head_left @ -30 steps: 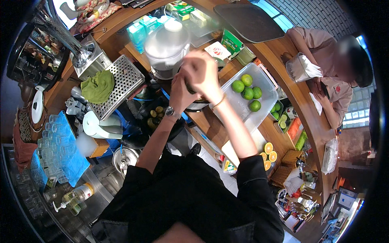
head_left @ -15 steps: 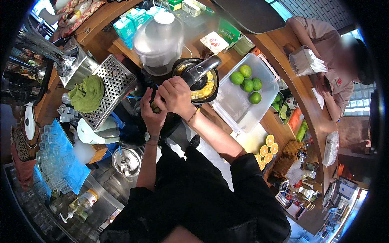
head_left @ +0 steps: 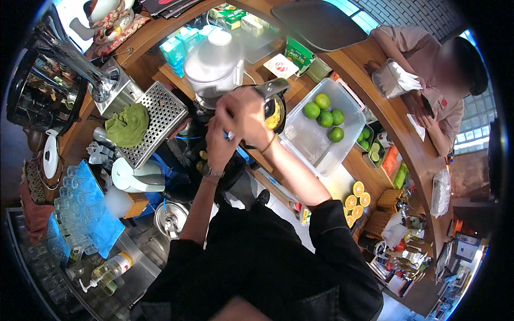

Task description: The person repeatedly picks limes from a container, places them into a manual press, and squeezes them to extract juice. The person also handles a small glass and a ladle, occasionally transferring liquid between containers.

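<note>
My two hands meet in front of a citrus juicer that has a metal lever (head_left: 276, 86) and yellow pulp (head_left: 273, 115) in its dark-rimmed bowl. My right hand (head_left: 246, 113) is smeared by motion beside the lever, its fingers unclear. My left hand (head_left: 218, 143) is just below and left, touching or nearly touching it. A gap shows between its thumb and fingers, and I make out nothing held there. Beneath my left hand hangs a black bag (head_left: 184, 174), with small greenish pieces (head_left: 203, 155) at its opening.
A clear tub (head_left: 310, 144) holds several limes (head_left: 322, 101). Halved oranges (head_left: 357, 200) lie on a board at the right. A green cloth (head_left: 127, 125) rests on a perforated metal tray (head_left: 160, 123). Across the counter sits another person (head_left: 407, 48). Glasses (head_left: 75, 198) stand lower left.
My hands have come closer together, the left shifting right and up. The greenish piece by my left fingers no longer shows there; small greenish pieces now show below. The view has shifted slightly.
</note>
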